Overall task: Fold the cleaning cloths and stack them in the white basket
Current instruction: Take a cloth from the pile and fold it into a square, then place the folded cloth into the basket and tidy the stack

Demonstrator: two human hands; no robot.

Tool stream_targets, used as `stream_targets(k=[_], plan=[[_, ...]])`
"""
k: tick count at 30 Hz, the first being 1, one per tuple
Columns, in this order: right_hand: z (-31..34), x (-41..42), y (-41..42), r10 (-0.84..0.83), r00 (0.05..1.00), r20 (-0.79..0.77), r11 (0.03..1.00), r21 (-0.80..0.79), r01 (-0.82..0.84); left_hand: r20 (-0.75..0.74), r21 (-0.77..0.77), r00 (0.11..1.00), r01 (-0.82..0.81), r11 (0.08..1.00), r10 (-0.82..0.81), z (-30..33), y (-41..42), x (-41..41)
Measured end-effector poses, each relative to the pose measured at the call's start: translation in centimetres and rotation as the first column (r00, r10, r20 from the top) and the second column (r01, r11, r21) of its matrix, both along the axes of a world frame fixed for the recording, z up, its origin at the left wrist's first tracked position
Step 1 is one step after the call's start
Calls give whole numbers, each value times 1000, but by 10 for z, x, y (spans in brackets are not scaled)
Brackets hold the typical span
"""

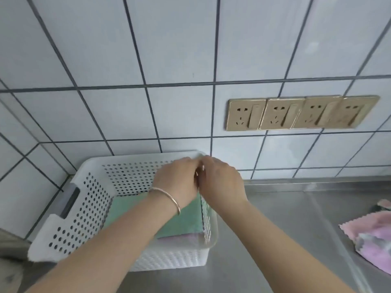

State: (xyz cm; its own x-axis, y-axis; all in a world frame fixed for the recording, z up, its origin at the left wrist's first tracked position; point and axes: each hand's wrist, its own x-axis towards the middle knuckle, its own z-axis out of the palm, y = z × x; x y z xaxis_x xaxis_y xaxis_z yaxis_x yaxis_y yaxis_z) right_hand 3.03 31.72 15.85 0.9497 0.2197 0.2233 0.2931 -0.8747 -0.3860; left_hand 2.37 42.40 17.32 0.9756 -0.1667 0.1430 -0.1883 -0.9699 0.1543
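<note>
A white perforated basket (127, 160) stands in the corner of a steel counter (275, 229). Inside it a folded green cloth (182, 220) lies flat on a folded pink cloth (179, 237), of which only an edge shows. My left hand (175, 180), with a bracelet on its wrist, reaches over the basket's far right part, knuckles up. My right hand (222, 182) is pressed against it, over the basket's right wall. The fingertips of both hands point down and are hidden, so what they touch or hold is unclear.
A heap of pink cloths (368, 240) with zigzag edges lies on the counter at the far right. A row of gold wall sockets (300, 113) sits on the tiled wall above. The basket stands close to the tiled walls at the back and left.
</note>
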Motion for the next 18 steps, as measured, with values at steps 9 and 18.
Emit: stream_targets(k=[9, 18], plan=[[-64, -116, -191, -274, 950, 150, 953, 177, 247, -15, -295, 973, 215, 931, -229, -60, -178, -98], [-139, -189, -379, -530, 823, -204, 838, 23, 545, -388, -304, 841, 269, 914, -377, -140, -353, -123]])
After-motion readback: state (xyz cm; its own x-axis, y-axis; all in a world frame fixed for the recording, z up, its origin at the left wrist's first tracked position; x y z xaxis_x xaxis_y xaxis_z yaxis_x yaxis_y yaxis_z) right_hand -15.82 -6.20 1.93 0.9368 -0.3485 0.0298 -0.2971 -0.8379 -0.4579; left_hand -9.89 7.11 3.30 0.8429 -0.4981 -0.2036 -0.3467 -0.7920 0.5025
